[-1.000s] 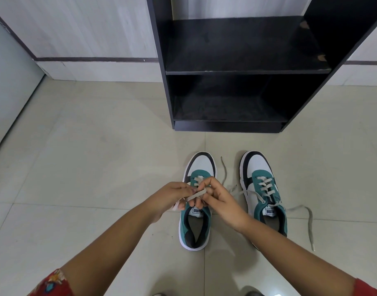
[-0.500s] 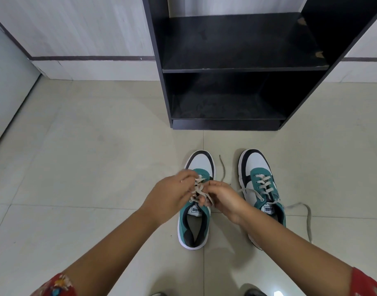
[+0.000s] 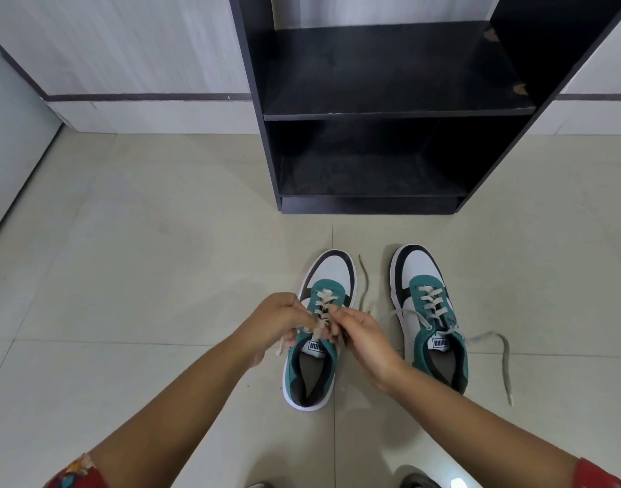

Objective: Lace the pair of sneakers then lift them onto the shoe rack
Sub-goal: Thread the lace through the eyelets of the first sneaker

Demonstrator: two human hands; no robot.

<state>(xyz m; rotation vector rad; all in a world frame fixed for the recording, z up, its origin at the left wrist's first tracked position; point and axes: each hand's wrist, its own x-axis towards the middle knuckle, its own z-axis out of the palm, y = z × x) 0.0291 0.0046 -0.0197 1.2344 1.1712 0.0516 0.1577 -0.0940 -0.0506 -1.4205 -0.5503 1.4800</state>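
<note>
Pale glossy floor tiles (image 3: 133, 276) with thin grout lines; whitish wood-grain wall panels (image 3: 126, 44) crossed by a dark strip (image 3: 143, 97); grey door (image 3: 9, 142) at left.

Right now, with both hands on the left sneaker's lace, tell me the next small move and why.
Probably draw the lace ends snug and finish tying at the top of the left sneaker. Both the left hand and right hand pinch its lace just above the tongue, the rows below already crossed. The right sneaker is laced but its ends trail loose on the floor, and the shoe rack holds nothing.
</note>
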